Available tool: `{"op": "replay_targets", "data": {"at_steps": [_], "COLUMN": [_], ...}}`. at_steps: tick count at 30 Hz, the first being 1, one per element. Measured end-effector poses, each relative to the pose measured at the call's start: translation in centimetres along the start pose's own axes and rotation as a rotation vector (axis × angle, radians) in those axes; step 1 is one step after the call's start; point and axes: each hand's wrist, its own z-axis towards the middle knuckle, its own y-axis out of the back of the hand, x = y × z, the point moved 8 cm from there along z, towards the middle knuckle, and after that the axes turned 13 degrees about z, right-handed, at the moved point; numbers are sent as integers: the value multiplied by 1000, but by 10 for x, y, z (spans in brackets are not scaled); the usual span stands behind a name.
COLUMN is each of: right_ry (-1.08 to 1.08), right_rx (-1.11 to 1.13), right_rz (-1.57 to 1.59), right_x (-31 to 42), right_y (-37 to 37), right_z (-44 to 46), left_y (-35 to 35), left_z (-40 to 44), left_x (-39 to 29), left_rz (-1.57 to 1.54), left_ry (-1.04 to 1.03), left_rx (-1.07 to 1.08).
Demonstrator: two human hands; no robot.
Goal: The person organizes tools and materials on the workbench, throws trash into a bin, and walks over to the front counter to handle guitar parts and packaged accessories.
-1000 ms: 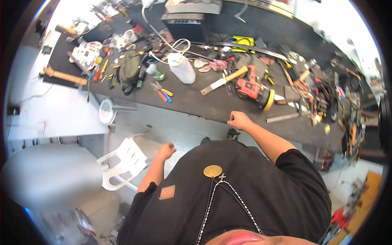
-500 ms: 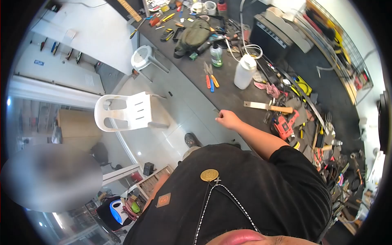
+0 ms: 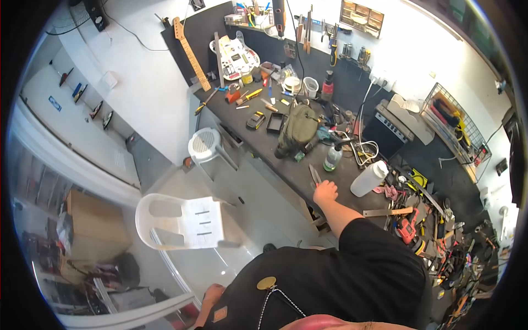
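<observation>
My right hand is on the dark workbench, its fingers closed over the handles of the pliers. Beyond the fingers show the metal jaws of the pliers; the handles are mostly hidden under the hand, so I cannot tell whether it holds one or both of the pair. A bottle with green liquid stands just past the jaws. To the right is a white plastic bottle. My left hand hangs low beside my body, away from the bench, its fingers not clear.
A green bag lies farther along the bench. A wooden-handled flat blade, a red power drill and piled tools lie at right. An amplifier stands behind. A white chair and grey stool are on the left floor.
My right hand has moved forward from the bench edge onto the pliers and closed over their handles. My view has tilted up, showing more wall. My left hand has come into clearer view.
</observation>
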Motion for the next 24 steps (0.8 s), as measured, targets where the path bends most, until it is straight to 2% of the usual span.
{"op": "replay_targets", "data": {"at_steps": [2,5,8,9,12,13,14,15,16,17,18,20,21,22,23,24], "right_ry": [-24,14,73,98,149,170,252,336,414,396,453,606,619,899,758,784], "right_rx": [70,91,64,61,46,36,123,210,305,426,434,437,420,321,355,355], "right_rz": [-11,-1,-1,-11,79,134,201,267,330,410,509,709,694,620,556,474], "right_x": [-5,-11,-16,-16,-21,-14,2,17,33,60,88,146,167,193,211,223], "right_y": [-2,-6,-5,-5,-5,-4,-6,-4,3,13,27,56,54,55,79,92], "right_z": [-4,-5,-13,-14,-21,-18,-16,-19,-29,-31,-36,-45,-41,-42,-53,-57], "left_y": [10,54,81,87,97,106,114,167,182,189,202,225,225,244,240,252], "left_z": [50,98,162,180,236,245,252,186,176,174,159,140,146,125,146,151], "left_x": [59,60,24,7,-86,-128,-179,-267,-323,-371,-416,-496,-526,-561,-580,-597], "left_rz": [-287,-186,84,119,312,243,175,32,-6,-109,-187,-410,-646,-732,-834,-904], "left_ry": [198,282,11,-4,-167,-270,-373,-349,-451,-691,-660,-742,-793,-818,-774,-708], "left_rx": [-18,91,97,99,152,112,71,84,128,156,277,414,510,617,712,623]}}
